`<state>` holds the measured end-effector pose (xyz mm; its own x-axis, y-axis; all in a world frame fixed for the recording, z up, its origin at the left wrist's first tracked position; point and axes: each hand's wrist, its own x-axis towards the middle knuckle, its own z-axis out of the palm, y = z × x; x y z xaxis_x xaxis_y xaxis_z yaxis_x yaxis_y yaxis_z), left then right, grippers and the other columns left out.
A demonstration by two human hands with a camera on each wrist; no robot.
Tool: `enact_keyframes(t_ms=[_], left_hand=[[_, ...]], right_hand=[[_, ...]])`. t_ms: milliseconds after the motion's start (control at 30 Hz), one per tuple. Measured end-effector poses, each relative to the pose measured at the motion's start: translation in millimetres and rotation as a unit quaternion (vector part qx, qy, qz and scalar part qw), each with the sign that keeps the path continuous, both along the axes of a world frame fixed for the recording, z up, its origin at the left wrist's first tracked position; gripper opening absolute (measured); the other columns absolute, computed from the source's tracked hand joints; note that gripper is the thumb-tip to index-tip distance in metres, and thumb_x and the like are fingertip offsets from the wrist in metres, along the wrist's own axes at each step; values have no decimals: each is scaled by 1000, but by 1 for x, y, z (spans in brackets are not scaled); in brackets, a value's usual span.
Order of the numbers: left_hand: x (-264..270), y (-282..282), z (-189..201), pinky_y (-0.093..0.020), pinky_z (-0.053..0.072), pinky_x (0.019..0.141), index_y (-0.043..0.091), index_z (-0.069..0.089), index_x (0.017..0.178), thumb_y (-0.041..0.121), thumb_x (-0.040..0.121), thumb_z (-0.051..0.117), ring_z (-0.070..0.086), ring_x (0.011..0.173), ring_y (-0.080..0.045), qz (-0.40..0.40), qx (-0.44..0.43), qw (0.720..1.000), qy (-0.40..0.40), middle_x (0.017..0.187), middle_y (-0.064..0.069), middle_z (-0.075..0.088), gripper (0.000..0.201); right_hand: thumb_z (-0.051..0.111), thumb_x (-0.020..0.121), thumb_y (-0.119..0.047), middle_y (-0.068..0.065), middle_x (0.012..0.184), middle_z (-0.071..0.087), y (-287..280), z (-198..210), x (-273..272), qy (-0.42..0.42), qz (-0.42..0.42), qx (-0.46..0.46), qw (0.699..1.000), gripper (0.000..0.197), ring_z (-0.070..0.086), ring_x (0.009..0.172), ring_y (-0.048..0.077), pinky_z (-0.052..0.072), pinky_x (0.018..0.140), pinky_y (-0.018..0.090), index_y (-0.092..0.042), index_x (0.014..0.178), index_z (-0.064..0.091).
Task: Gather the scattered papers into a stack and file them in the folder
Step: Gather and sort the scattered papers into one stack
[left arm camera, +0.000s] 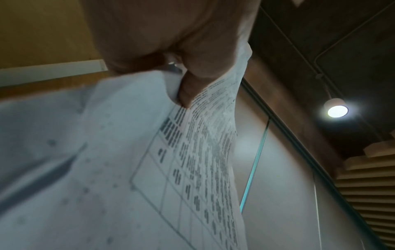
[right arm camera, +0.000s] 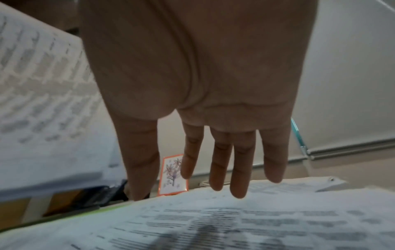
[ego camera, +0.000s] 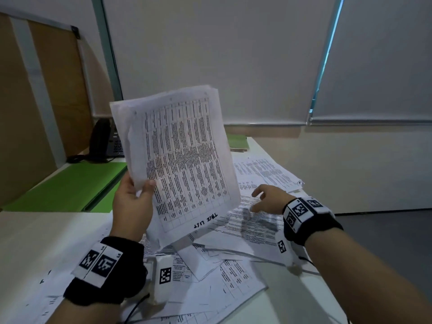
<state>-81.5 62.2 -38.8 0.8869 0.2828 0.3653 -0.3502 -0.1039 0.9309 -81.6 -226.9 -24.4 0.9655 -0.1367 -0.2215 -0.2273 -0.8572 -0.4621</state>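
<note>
The left hand (ego camera: 133, 202) is raised above the bench (ego camera: 42, 239), palm toward the person, its grip closed on a sheaf of papers (ego camera: 180, 155): the thumb (ego camera: 147, 186) lies across the printed front and the fingers are hidden behind. The sheaf stands nearly upright, tilted a little to the left, with a table printed on its top sheet and a handwritten title at the lower edge. How many sheets it holds cannot be told.

The right hand (ego camera: 268, 198) reaches forward, low over the scattered papers (ego camera: 252, 220), palm down. In the right wrist view its four fingers (right arm camera: 222, 157) and thumb are straight and spread, gripping nothing; whether the tips touch the sheet below cannot be told.

The loose sheets overlap across the bench from near edge to far right, too many and too overlapped to count. Two green folders show: one green folder (ego camera: 70, 183) lies flat at the left, another green folder (ego camera: 237, 141) lies behind the sheaf. One dark desk phone (ego camera: 105, 141) stands at the far left.
</note>
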Motion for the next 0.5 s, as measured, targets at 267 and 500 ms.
enact_keyframes(t_ms=[267,500], left_hand=[[7,-13,2,-31,42,83,26,53,115,12,90,58,58,95,-18,-18,-26,999,-23,96,14,62,29],[10,-8,-8,-35,44,86,32,53,111,13,89,60,58,99,-21,3,-7,1000,-25,95,18,61,30]], right_hand=[[82,57,-54,-6,133,50,17,-5,-23,155,141,-115,971,84,55,112,20,46,93,38,-33,129,46],[85,57,-46,-2,131,47,30,-9,-41,142,174,-182,957,90,54,113,23,44,80,35,-30,133,39]])
